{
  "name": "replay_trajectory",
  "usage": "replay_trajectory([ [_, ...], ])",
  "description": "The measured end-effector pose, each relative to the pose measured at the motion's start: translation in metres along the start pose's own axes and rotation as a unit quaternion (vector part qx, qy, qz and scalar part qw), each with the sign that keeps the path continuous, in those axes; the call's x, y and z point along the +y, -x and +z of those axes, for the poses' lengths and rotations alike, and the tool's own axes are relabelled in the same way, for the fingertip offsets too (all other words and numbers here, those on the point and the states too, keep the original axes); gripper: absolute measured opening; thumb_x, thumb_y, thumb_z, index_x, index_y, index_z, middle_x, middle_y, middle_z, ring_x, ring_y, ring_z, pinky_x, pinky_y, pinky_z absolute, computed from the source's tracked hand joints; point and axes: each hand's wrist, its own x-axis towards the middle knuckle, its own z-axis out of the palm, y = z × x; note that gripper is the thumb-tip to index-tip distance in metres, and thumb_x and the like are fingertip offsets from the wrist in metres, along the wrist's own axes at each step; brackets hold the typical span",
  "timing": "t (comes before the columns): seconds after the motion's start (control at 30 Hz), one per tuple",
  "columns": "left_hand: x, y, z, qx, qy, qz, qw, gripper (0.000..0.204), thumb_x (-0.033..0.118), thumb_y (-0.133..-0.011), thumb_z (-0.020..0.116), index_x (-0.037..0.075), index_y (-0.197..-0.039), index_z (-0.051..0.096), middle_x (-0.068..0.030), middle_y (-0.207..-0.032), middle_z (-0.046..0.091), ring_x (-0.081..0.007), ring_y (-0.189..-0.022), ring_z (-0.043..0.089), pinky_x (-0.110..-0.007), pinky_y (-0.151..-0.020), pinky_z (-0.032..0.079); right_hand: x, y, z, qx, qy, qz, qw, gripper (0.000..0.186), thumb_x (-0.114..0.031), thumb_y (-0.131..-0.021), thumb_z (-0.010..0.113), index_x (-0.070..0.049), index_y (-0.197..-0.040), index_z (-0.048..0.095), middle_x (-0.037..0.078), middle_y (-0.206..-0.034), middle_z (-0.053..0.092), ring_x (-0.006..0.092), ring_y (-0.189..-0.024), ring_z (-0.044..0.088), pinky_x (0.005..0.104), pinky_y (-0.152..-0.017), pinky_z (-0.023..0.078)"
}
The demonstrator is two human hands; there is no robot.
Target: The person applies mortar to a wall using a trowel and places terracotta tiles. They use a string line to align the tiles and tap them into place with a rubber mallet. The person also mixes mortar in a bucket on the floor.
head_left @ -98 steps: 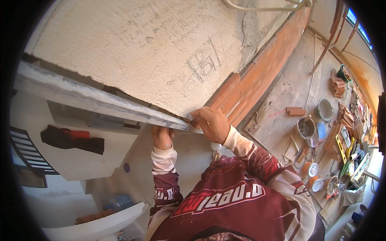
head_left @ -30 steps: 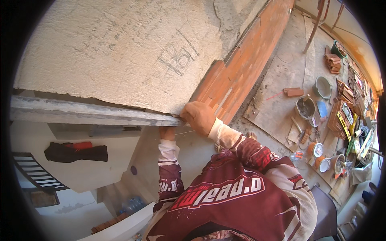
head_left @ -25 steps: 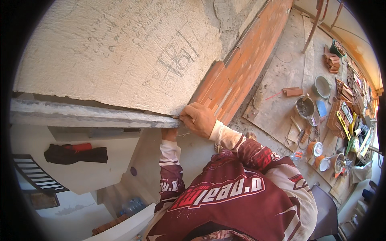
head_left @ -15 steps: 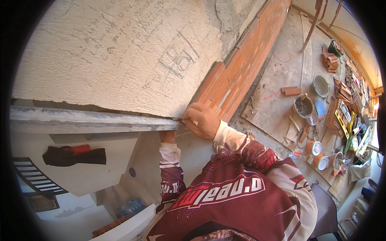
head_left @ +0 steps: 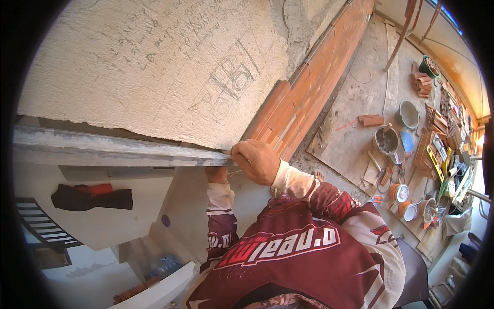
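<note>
My right hand [head_left: 256,162] is at the wall's corner, its fingers curled and pressed together by the end of a long grey frame edge [head_left: 118,149]. Whatever it pinches is too small or hidden to name. Just left of it, my left hand [head_left: 216,174] reaches up under the frame edge, which covers its fingers. A faint thin line like a string shows between the two hands. Above the frame is a rough plastered wall [head_left: 154,77] with pencil marks. Thin orange brick tiles [head_left: 303,87] cover the adjoining face, their lower end right behind my right hand.
Down on the right, a mortar bucket [head_left: 387,139], a grey basin [head_left: 408,114], stacked brick tiles [head_left: 371,120] and a yellow level [head_left: 435,160] lie among tools on boards. A metal pole [head_left: 397,44] stands farther off. Below left, a dark garment [head_left: 92,197] hangs near a railing [head_left: 46,224].
The view has shifted slightly. My right hand stays at the corner with its fingers curled, now a little lower against the frame's end. My left hand remains under the frame.
</note>
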Motion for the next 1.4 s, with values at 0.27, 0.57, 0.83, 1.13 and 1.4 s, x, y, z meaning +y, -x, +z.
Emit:
replay_trajectory([
  [0.27, 0.048, 0.020, 0.017, -0.033, 0.080, -0.114, 0.990, 0.021, 0.016, -0.085, 0.070, 0.002, -0.100, 0.067, 0.0027, -0.072, 0.058, -0.0047, -0.057, 0.045, -0.022, -0.052, 0.036, 0.004, 0.010, 0.004, -0.024, -0.031, 0.061, 0.997, 0.004, -0.007, -0.086, 0.060, -0.002, -0.086, 0.060, 0.016, -0.077, 0.063, 0.0325, -0.072, 0.064, 0.0390, -0.064, 0.050],
  [0.57, 0.031, 0.023, 0.004, -0.048, 0.042, -0.064, 0.996, 0.015, 0.014, -0.086, 0.067, 0.002, -0.095, 0.066, 0.0026, -0.069, 0.055, -0.0058, -0.054, 0.043, -0.023, -0.050, 0.036, 0.009, 0.005, 0.009, 0.012, -0.050, 0.093, 0.994, 0.012, -0.010, -0.087, 0.063, 0.000, -0.092, 0.063, 0.014, -0.074, 0.065, 0.0269, -0.069, 0.066, 0.0346, -0.062, 0.051],
  [0.83, 0.018, 0.029, -0.016, -0.089, -0.008, -0.018, 0.996, 0.011, 0.013, -0.087, 0.065, 0.002, -0.090, 0.065, 0.0025, -0.066, 0.052, -0.0068, -0.052, 0.041, -0.024, -0.050, 0.037, 0.001, -0.002, -0.011, 0.007, -0.137, 0.251, 0.958, 0.019, -0.013, -0.086, 0.066, 0.005, -0.094, 0.064, 0.013, -0.079, 0.070, 0.0166, -0.069, 0.068, 0.0277, -0.064, 0.053],
  [1.13, 0.054, 0.026, 0.002, -0.075, 0.297, -0.224, 0.925, 0.005, 0.010, -0.087, 0.060, 0.005, -0.087, 0.058, -0.0022, -0.068, 0.051, -0.0095, -0.048, 0.042, -0.024, -0.040, 0.035, -0.001, -0.008, -0.018, -0.057, 0.113, -0.010, 0.992, 0.010, -0.012, -0.082, 0.067, -0.008, -0.091, 0.069, 0.008, -0.083, 0.060, 0.0273, -0.081, 0.061, 0.0362, -0.070, 0.049],
  [1.4, 0.054, 0.020, -0.001, -0.095, 0.254, -0.253, 0.929, 0.013, 0.002, -0.087, 0.058, 0.012, -0.083, 0.052, 0.0027, -0.062, 0.042, -0.0082, -0.046, 0.036, -0.023, -0.038, 0.026, 0.006, -0.004, -0.011, -0.027, 0.124, 0.001, 0.992, 0.002, -0.011, -0.080, 0.067, -0.010, -0.082, 0.066, 0.007, -0.083, 0.057, 0.0279, -0.083, 0.059, 0.0377, -0.071, 0.049],
])
